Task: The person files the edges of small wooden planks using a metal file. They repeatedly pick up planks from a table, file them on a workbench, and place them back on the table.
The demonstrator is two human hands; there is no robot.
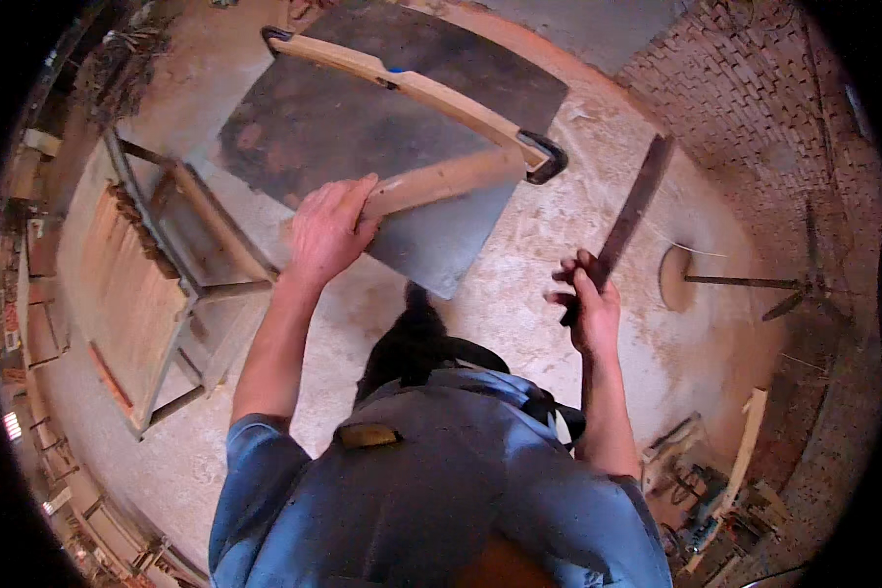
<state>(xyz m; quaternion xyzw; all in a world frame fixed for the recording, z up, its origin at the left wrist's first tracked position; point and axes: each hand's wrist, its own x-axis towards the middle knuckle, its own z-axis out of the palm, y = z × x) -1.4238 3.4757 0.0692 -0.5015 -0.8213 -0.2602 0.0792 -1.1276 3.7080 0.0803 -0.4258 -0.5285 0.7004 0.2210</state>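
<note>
gripping one pale wooden bar [441, 181] at its near end, the left hand [328, 230] closes around it with the arm stretched forward over a dark grey metal sheet [314, 127]. the bar meets a second, longer curved wooden piece [412, 86] at a black clamp [547, 157]. the right hand [586, 304], raised, is wrapped around one long dark flat blade [632, 211] angled upward.

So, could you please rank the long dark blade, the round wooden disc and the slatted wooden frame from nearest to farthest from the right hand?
1. Long dark blade: held in the right hand.
2. Round wooden disc: just right.
3. Slatted wooden frame: far left.
</note>
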